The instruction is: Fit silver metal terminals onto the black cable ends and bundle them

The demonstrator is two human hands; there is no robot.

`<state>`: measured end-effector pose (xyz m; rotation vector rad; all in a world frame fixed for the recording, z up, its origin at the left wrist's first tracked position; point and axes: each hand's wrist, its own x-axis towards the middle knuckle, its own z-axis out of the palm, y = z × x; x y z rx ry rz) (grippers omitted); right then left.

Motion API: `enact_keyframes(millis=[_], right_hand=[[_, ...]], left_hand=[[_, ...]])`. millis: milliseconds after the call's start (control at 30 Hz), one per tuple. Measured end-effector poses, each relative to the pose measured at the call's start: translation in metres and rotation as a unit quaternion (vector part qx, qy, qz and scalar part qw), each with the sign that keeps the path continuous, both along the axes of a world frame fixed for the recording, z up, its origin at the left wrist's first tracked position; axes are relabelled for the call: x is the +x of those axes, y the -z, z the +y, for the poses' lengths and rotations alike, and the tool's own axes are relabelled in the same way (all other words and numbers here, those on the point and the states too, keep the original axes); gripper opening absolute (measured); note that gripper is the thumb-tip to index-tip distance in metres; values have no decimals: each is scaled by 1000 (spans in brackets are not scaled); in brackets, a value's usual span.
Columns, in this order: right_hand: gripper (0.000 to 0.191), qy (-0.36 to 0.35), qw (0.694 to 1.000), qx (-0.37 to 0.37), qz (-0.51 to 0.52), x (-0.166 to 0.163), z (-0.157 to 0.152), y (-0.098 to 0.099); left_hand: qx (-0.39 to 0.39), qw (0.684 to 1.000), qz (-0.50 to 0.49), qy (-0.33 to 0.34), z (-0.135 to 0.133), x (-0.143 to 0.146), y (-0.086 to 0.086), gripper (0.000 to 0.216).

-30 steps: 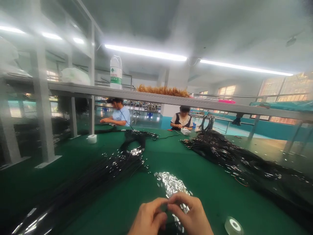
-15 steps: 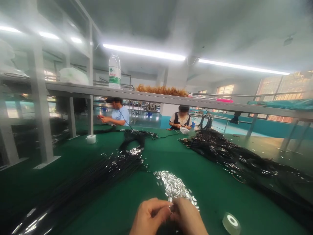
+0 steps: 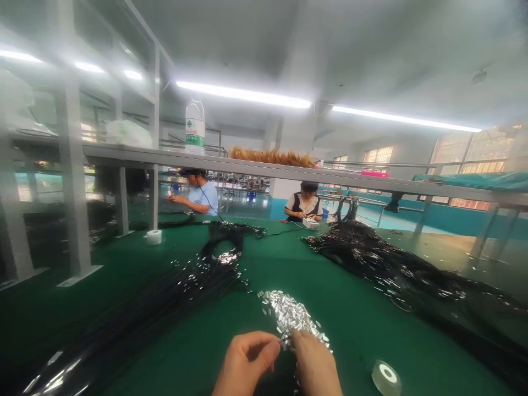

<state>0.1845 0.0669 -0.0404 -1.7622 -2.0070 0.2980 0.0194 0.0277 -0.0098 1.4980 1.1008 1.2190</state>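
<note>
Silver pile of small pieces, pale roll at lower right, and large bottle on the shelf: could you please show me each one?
Silver pile (image 3: pixel 292 314): head view, middle of the heap.
Pale roll (image 3: pixel 386 374): head view, its white centre.
Bottle (image 3: pixel 195 131): head view, its label.

Right hand (image 3: pixel 314 362) shifted from left hand (image 3: pixel 237 363) to silver pieces (image 3: pixel 289 311) (perhaps touching; fingers (image 3: pixel 297 337) partly hidden).

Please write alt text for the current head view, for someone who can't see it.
A person's right hand is at a pile of small silvery pieces on a green table, the left hand beside it. Black strands lie to either side; two people are beyond.
</note>
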Motion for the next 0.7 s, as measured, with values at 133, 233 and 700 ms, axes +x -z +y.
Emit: enact_keyframes(millis=[133, 233, 700], right_hand=[[27, -61, 984, 15, 164, 11, 4, -3], [27, -123, 914, -24, 386, 8, 5, -4], [29, -152, 674, -115, 714, -7, -6, -19]], left_hand=[[-2, 1000, 22, -22, 1, -1, -1, 33], [-24, 999, 28, -18, 2, -2, 3, 34], [5, 998, 59, -39, -2, -3, -1, 29]])
